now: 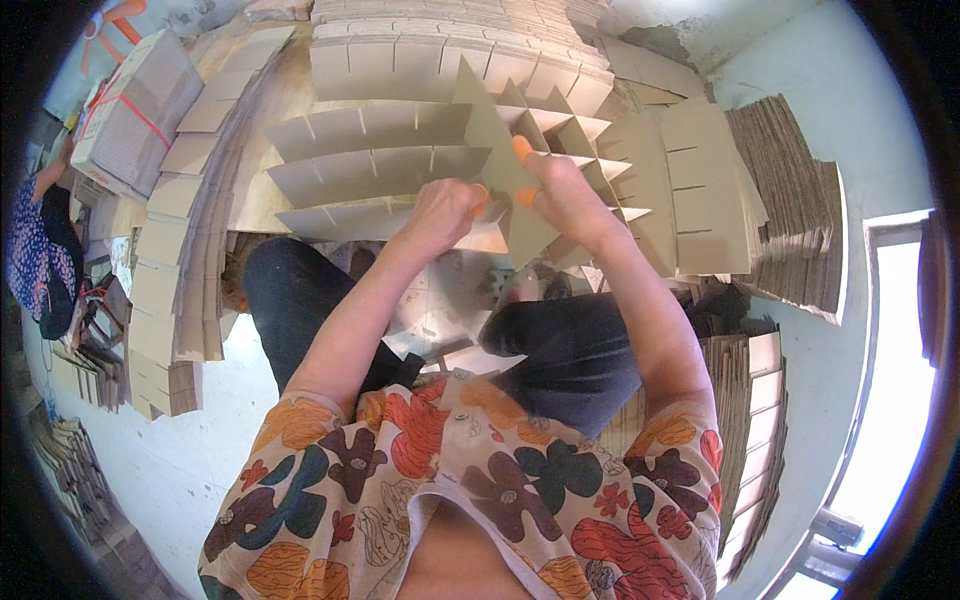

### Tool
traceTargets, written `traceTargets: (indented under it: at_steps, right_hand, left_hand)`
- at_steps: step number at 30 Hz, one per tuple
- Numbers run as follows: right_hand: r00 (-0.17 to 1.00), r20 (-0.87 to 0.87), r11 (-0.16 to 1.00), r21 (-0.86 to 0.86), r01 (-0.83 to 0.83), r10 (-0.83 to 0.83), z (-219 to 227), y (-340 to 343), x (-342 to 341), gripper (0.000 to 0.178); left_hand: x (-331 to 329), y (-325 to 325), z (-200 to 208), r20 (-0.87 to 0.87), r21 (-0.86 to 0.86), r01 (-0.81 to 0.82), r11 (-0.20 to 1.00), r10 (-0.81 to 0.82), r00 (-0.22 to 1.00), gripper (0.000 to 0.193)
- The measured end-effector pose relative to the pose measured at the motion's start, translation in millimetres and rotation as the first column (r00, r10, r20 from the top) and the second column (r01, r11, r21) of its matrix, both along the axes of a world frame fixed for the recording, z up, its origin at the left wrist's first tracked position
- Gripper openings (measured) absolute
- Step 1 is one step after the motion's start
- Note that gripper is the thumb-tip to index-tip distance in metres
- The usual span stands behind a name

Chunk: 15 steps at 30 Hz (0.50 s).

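Note:
A partly assembled cardboard divider grid point(570, 135) stands on the work surface in front of me. Three long slotted strips point(375, 172) reach out from it to the left, one behind another. Across them rises a tall cardboard cross strip point(490, 130), tilted, its near end pointing toward my lap. My right hand point(568, 198) is closed on this cross strip, with orange covers on some fingertips. At the nearest long strip point(345, 218), my left hand point(446, 212) is closed around its edge, close to the cross strip. Its fingertips, also orange-covered, are partly hidden.
Stacked slotted cardboard point(450, 65) lies along the far side. More piles stand at the right point(785, 200) and along the left point(180, 220). A carton point(140, 115) tied with red string sits far left, near another person point(45, 250). My knees are below the work surface.

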State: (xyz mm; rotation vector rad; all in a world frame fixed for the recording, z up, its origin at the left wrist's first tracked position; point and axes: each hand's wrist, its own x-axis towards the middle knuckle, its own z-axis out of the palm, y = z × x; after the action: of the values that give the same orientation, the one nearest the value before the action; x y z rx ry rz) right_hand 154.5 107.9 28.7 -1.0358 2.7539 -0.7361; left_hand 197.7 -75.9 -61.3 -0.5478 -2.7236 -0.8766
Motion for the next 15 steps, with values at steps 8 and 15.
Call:
traceTargets:
  at_steps: [8, 15]
  right_hand:
    - [0.994, -0.095, 0.909, 0.405, 0.096, -0.062, 15, -5, 14, 0.074]
    - [0.997, -0.079, 0.936, 0.349, 0.047, -0.021, -27, 13, 31, 0.060]
  left_hand:
    - [1, 0, 6, 0.040, 0.013, -0.006, 1.000, 0.005, 0.999, 0.010]
    - [4, 2, 6, 0.027, 0.027, 0.015, 1.000, -0.016, 1.000, 0.010]
